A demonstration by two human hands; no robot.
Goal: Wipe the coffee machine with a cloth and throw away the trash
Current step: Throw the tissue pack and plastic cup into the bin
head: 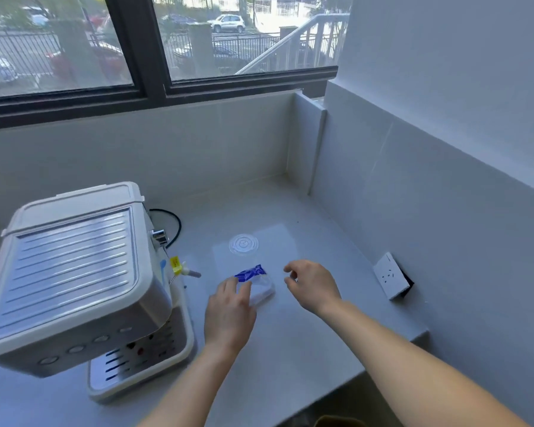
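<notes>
Left hand rests flat on crinkly blue-white plastic packet; right hand loosely curled, empty.

The pale counter carries a coffee machine, a clear lid, a blue-white packet and a socket box.

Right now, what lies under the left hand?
A crumpled blue-and-white plastic wrapper on the grey countertop; the left hand rests its fingers on it. The fingers cover its near-left part, so that is hidden.
</notes>
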